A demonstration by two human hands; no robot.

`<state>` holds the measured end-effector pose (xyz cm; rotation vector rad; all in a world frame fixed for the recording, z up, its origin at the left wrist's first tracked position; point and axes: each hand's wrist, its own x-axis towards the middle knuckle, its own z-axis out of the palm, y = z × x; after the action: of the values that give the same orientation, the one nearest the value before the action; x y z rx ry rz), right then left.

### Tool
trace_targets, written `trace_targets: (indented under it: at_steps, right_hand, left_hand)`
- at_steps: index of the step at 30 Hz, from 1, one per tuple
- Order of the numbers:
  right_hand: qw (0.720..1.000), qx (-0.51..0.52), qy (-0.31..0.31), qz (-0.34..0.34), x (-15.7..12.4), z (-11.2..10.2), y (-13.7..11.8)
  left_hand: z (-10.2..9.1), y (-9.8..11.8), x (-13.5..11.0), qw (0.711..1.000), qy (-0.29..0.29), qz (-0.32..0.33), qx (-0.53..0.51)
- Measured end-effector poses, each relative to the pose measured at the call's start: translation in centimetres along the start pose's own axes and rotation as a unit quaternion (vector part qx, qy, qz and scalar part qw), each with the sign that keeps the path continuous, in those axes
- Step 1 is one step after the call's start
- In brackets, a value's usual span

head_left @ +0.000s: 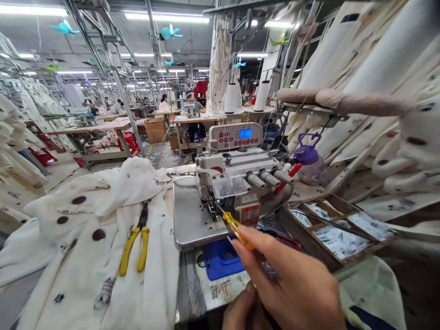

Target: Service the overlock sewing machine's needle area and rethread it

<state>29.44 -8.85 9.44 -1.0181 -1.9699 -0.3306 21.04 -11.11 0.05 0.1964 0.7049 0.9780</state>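
My right hand is closed around the yellow handle of a small screwdriver between thumb and index finger. Its thin shaft points into the needle and presser-foot area of an overlock sewing machine, where the exact contact of the tip is too small to make out. Low in the picture, part of what appears to be my left hand shows beneath the right one; most of its fingers are hidden. Yellow-handled pliers lie on white spotted fleece fabric left of the machine.
Right of the machine stands a divided wooden box of small white labels. Behind it is a purple-lidded jug. A blue piece lies before the metal plate. The control panel is lit. Cloth hangs at the right.
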Motion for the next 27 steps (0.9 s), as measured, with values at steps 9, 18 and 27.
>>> trace_targets:
  at_steps: [9, 18, 27]
  right_hand:
    - [0.959, 0.225, -0.136, 0.108, 3.6, -1.2, 0.6]
    - [0.837, 0.403, -0.295, 0.222, 5.4, -1.8, 2.4]
    - [0.805, 0.449, -0.328, 0.208, 4.4, -2.2, 3.5]
  left_hand:
    - [-0.9, -2.9, -2.9, 0.993, 0.035, -0.080, -0.074]
    - [-3.1, -5.0, -4.3, 0.990, 0.065, -0.076, -0.102]
    - [-4.6, -5.2, -4.8, 0.989, 0.075, -0.074, -0.100]
